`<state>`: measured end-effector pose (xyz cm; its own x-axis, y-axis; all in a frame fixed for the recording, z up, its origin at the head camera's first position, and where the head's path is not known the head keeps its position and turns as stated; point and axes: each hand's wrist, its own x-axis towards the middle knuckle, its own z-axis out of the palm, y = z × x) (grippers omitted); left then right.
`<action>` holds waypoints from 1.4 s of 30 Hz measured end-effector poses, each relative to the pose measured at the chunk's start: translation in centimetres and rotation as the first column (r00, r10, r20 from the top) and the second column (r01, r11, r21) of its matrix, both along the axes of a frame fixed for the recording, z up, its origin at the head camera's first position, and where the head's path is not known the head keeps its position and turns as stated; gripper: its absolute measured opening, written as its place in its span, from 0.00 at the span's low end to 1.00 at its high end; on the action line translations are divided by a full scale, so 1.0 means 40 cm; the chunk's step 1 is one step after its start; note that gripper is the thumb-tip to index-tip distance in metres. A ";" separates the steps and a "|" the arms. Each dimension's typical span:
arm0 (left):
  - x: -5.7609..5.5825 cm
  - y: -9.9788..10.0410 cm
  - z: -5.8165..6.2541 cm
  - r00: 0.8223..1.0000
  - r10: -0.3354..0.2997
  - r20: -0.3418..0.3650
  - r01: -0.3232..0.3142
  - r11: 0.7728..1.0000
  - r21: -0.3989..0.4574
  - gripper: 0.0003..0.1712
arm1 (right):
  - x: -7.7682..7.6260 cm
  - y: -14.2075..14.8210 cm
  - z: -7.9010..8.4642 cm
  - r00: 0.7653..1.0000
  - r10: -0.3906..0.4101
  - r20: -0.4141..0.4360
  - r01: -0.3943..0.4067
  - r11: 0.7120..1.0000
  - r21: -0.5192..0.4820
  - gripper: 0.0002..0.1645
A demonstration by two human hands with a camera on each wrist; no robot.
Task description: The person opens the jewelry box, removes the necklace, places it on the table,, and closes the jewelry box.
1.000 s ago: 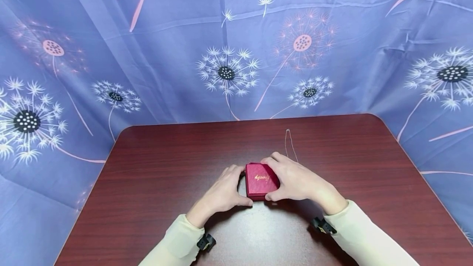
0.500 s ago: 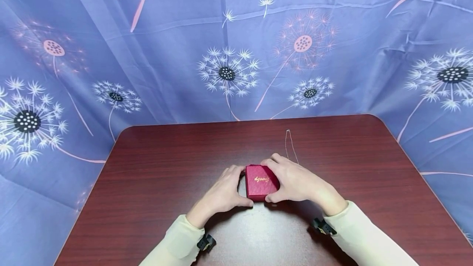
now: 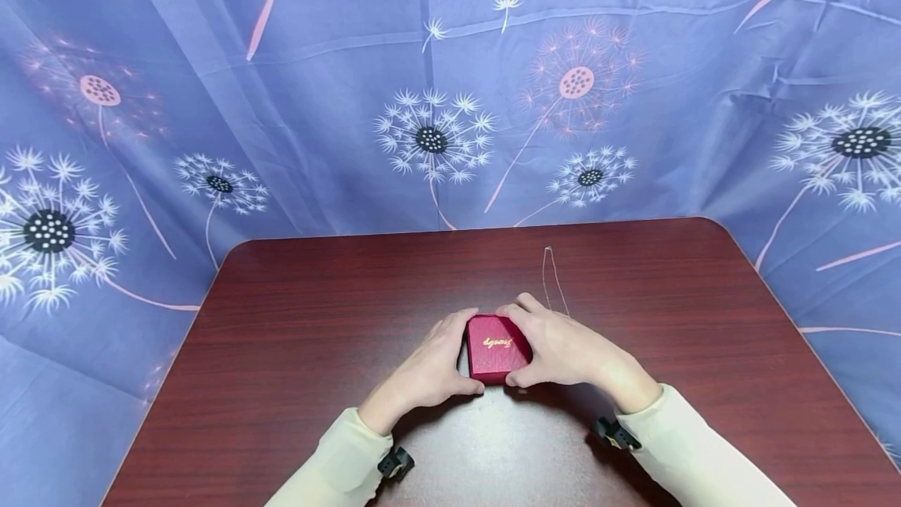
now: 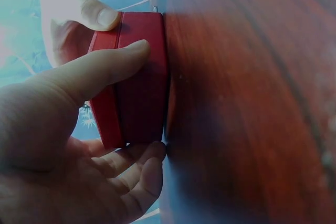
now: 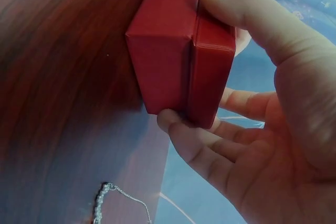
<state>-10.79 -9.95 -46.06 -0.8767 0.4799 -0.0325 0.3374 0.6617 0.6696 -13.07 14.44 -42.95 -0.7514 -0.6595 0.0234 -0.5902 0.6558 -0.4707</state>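
Note:
A small red jewelry box [image 3: 490,360] with gold lettering on its lid sits on the table between both hands. My left hand [image 3: 425,368] grips it from the left, thumb on the near side and fingers round the far side. From the right, my right hand [image 3: 566,344] holds it the same way, its thumb lying by the lid seam in the right wrist view. The lid is on, with a thin seam line visible around the box [image 4: 140,82]. Beyond the right hand lies a fine silver chain necklace [image 3: 556,280], its near part hidden by that hand.
The dark red wooden table [image 3: 317,311] has rounded far corners. A blue curtain [image 3: 317,100] printed with dandelions hangs right behind its far edge and along the sides.
The lid, slightly askew at the far edge a second ago, now sits level on the box. My left fingers have moved a little inward and away along the box's far side. My right hand has barely moved.

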 end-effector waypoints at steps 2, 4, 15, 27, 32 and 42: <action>0.001 0.000 -0.002 1.000 -0.006 -0.018 0.006 1.000 -0.003 0.61 | 0.001 0.000 -0.001 1.000 -0.001 0.005 0.001 1.000 -0.003 0.52; 0.002 -0.001 -0.004 1.000 -0.010 -0.030 0.010 1.000 -0.005 0.60 | 0.003 0.000 -0.001 1.000 0.002 0.013 -0.001 1.000 -0.006 0.54; 0.004 0.000 -0.008 0.999 -0.009 -0.047 0.009 1.000 -0.006 0.57 | 0.009 0.006 -0.009 0.999 0.038 0.007 -0.038 0.999 -0.022 0.54; 0.004 0.003 -0.005 0.998 -0.016 -0.061 0.014 0.999 -0.031 0.58 | 0.020 0.003 -0.016 1.000 -0.005 -0.021 0.005 1.000 0.010 0.54; 0.003 0.003 -0.004 0.999 -0.016 -0.051 0.014 0.999 -0.033 0.59 | 0.020 0.003 -0.018 0.999 -0.012 -0.033 0.012 1.000 0.014 0.54; 0.001 -0.004 0.012 1.000 -0.017 0.008 0.017 1.000 0.008 0.58 | 0.020 0.005 -0.020 0.999 -0.010 -0.044 0.011 1.000 0.019 0.56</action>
